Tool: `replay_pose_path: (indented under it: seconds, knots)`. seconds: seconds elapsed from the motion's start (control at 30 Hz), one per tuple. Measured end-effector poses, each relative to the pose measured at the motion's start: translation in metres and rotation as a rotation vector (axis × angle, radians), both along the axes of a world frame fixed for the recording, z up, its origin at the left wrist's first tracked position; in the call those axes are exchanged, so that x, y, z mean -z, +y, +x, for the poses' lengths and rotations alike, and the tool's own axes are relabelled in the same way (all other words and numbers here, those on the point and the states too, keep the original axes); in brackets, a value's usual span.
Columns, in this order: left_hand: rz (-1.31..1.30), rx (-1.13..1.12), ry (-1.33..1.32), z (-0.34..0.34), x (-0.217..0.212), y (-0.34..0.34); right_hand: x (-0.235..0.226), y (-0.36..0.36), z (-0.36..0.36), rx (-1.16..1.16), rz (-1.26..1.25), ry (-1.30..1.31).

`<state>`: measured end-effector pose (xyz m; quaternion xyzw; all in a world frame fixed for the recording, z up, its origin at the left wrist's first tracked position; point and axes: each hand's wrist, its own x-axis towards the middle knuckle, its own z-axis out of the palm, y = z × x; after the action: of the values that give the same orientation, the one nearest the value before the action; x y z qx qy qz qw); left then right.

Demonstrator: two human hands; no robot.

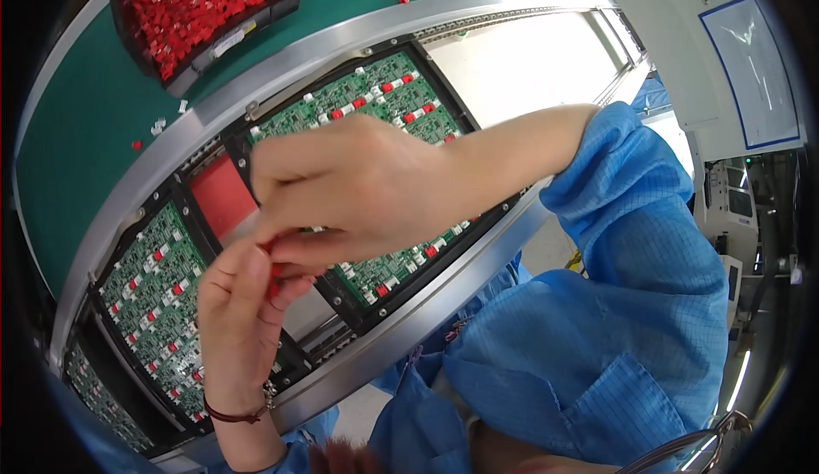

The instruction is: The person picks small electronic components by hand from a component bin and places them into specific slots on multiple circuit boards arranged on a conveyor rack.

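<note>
My left hand (235, 312) is cupped palm up over the conveyor and holds small red plastic parts (271, 284) in its fingers. My right hand (358, 188) reaches across from the right and pinches one red part at the left hand's fingertips. Both hands hover above a green circuit board panel (375, 98) in a black carrier frame, studded with red and white components. A second green circuit board panel (153, 290) lies to the left, partly behind my left hand.
A black bin of red parts (196, 0) stands on the green mat (77, 141) at the top left, with a few loose parts nearby. Metal conveyor rails (409, 303) border the panels. A red pad (220, 194) sits between carriers. My blue sleeve (631, 244) fills the right.
</note>
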<state>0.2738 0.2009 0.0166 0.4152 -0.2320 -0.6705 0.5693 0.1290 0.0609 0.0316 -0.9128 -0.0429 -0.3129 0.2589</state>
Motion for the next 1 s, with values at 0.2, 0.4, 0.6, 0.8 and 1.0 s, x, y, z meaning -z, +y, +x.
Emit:
replay_pose_path:
  seconds: [0.2,0.4,0.6,0.8,1.0]
  knots:
    - [0.105,0.041,0.026,0.003,-0.005,0.000,-0.005,-0.027,-0.076,-0.051,0.119,0.289]
    - [-0.063,-0.529,0.008,0.049,-0.008,-0.006,0.000,-0.013,-0.178,0.261,0.293,0.762]
    - [-0.046,-0.453,0.024,0.060,0.019,0.002,0.008,-0.012,-0.180,0.283,0.262,0.743]
    - [-0.234,-0.261,0.133,0.060,0.014,0.001,0.010,-0.008,-0.174,0.246,0.152,0.708]
    - [0.041,-0.387,-0.072,0.038,0.001,-0.007,0.006,-0.004,-0.170,0.244,0.005,0.700]
